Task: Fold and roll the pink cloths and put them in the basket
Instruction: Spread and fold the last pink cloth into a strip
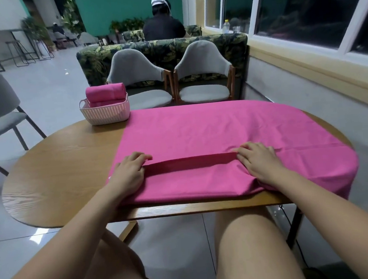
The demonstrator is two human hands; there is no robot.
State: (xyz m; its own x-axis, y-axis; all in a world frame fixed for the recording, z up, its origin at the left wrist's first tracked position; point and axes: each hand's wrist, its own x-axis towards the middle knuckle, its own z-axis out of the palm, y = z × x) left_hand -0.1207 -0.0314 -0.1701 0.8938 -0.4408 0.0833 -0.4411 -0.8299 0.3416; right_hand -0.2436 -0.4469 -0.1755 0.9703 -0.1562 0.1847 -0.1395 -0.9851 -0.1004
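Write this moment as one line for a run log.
step: folding pink cloth | left hand: grips fold edge | right hand: grips fold edge | basket: rolled cloths inside, far left of table

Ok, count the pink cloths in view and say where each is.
3. One cloth spread on the table, held by the left hand and right hand; one roll atop the pink basket; a second roll beneath it. The basket may hide more.

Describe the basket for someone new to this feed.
On the wooden table, look at the far left edge, beside the spread pink cloth. The basket is the pale slatted tub, the only container, holding rolled pink cloths.
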